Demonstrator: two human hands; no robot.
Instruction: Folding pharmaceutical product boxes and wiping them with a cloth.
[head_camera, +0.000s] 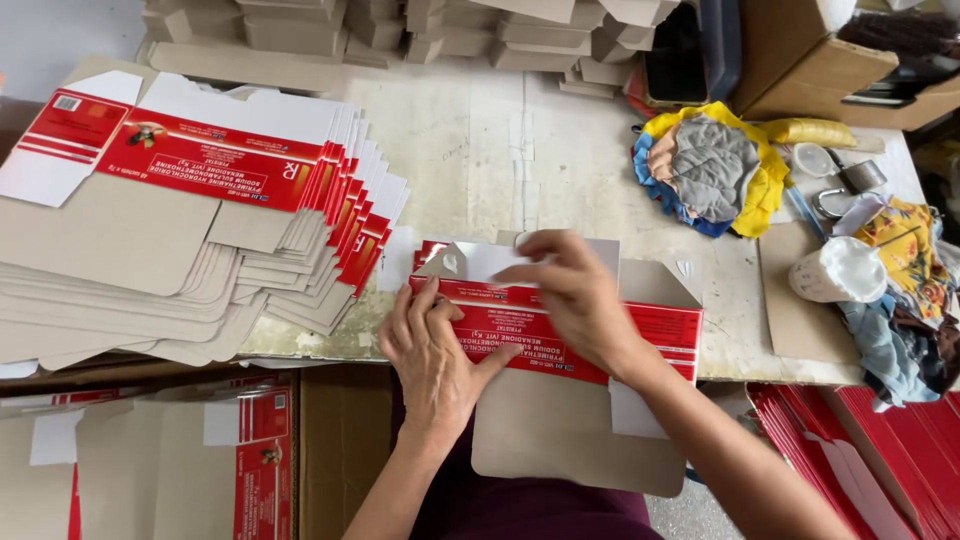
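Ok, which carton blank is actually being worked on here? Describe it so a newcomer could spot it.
Start at the pale worktable and drop to its near edge. There one red and white carton blank lies alone, overhanging the edge, under the left hand and right hand. Unlike the fanned stack of blanks to its left, it is single and touched.

A worn, pale tabletop (470, 140) with stains and strips of tape fills the middle of the view. Grey cardboard stacks (400, 30) line its far edge, with brown cartons (800, 55) at the far right corner. Grey floor (690, 515) shows below. The light is soft and even.
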